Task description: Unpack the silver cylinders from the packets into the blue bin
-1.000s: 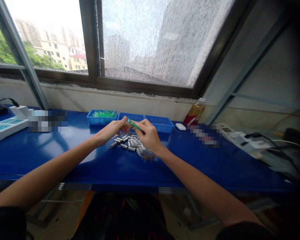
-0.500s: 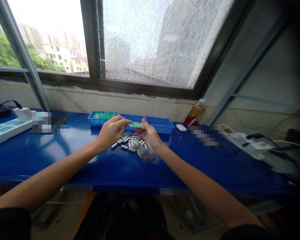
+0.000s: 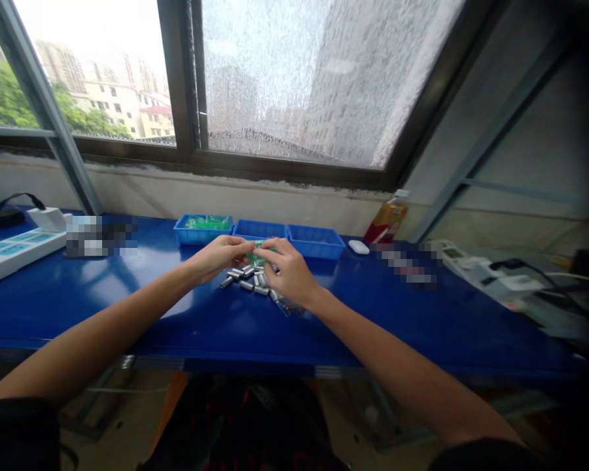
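Between the fingers of both hands is a small green, see-through plastic packet (image 3: pixel 256 260), partly covered by them. My left hand (image 3: pixel 220 257) is closed on its left side with thumb and fingers. From the right, my right hand (image 3: pixel 290 273) grips it too, its fingers bent over the top. Just below the hands, several small silver metal cylinders (image 3: pixel 247 285) lie loose in a pile. Small clear plastic bags (image 3: pixel 289 306) lie at the pile's right side, partly behind my right hand.
Along the back stand a blue bin with green packets (image 3: pixel 186 237), a middle blue bin (image 3: pixel 260 229) and a right blue bin (image 3: pixel 319 250). A white rounded object (image 3: pixel 358 246) and a bottle (image 3: pixel 387 219) stand right of them. Power strips (image 3: pixel 19 255) lie on the blue table's (image 3: pixel 177 333) sides.
My hands have drawn closer together around the green packet. My right hand's fingers now bend over it, and it sits slightly lower and further left. The view has shifted a little.
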